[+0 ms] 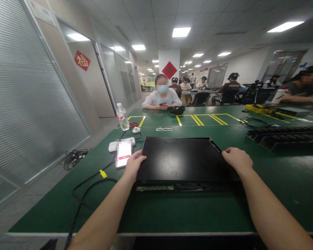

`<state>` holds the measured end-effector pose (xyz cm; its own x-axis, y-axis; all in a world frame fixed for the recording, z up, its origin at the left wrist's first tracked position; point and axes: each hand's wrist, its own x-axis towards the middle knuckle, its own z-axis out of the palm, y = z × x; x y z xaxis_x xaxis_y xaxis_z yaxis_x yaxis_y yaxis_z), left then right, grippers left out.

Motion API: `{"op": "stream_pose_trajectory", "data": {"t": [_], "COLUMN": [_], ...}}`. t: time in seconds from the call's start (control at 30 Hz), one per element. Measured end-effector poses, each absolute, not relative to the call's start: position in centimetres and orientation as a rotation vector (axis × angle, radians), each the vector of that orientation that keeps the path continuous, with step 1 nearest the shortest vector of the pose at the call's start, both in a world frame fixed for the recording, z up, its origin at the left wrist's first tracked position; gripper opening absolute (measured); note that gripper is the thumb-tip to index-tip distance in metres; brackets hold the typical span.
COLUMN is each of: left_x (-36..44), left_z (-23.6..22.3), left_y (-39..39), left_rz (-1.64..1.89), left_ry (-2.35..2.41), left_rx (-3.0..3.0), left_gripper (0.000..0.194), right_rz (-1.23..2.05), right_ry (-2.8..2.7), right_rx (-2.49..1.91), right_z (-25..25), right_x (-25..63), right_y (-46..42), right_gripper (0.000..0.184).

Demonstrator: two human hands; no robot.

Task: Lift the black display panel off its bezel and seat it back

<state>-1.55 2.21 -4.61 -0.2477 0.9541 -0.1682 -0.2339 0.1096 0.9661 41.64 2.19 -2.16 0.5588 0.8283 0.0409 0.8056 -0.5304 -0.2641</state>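
Left hand [134, 164] and right hand [238, 160] grasp opposite edges of a black display panel [182, 158]; a smartphone [124, 152] lies beside the left fingers.

Office workroom, blinds [31, 86], ceiling light panel [181, 32], chair [200, 99], green worktable [198, 211]

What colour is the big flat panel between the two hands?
The panel is black, seen in the head view.

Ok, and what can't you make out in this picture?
All in the head view:
Panel: underside, hidden by its upper face.
Left hand: some fingertips, hidden by the panel.
Right hand: fingertips, hidden by the hand itself.
Phone: screen text, blurred.
Bottle: label wording, too small.
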Motion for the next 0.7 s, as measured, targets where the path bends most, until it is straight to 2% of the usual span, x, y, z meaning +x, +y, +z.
{"op": "stream_pose_trajectory", "data": {"t": [0.23,0.7], "left_x": [-1.65,-1.67], "left_z": [-5.17,-5.14], "left_y": [2.99,2.50], "left_rz": [1.479,1.374], "left_ry": [1.229,1.276], "left_rx": [0.846,0.991], "left_gripper": [0.041,0.034], "right_rz": [0.118,0.138], "right_ry": [-1.348,-1.330], "right_rx": [-2.509,-2.503], "right_z": [-2.53,-2.78], "right_x": [42.01,42.26], "right_y": [2.27,2.16], "right_gripper": [0.039,0.040]}}
